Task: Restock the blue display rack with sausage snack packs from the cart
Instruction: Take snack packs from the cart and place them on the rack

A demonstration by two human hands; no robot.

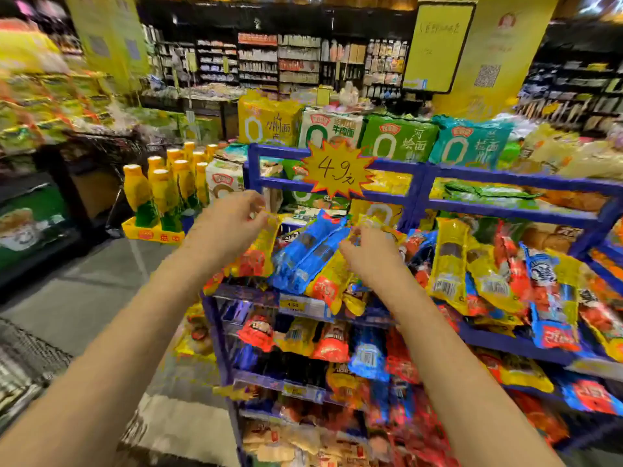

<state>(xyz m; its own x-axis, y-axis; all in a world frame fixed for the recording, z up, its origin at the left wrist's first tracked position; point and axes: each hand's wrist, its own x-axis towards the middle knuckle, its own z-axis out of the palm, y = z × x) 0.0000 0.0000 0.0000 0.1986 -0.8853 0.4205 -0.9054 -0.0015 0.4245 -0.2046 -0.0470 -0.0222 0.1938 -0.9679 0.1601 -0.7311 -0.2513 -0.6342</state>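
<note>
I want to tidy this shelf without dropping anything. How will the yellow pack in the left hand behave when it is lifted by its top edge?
The yellow sausage pack probably hangs limp, since it is thin film drooping below the left hand. Its glossy wrapper may slip. It seems light, pinched by only the fingers.

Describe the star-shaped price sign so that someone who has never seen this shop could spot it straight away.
Find the blue display rack full of snack packs in the middle of the aisle. On its top rail, towards the left end, hangs the price sign: a spiky yellow starburst edged in orange with handwritten 4.9, unlike the small rectangular shelf-edge labels lower down.
</note>
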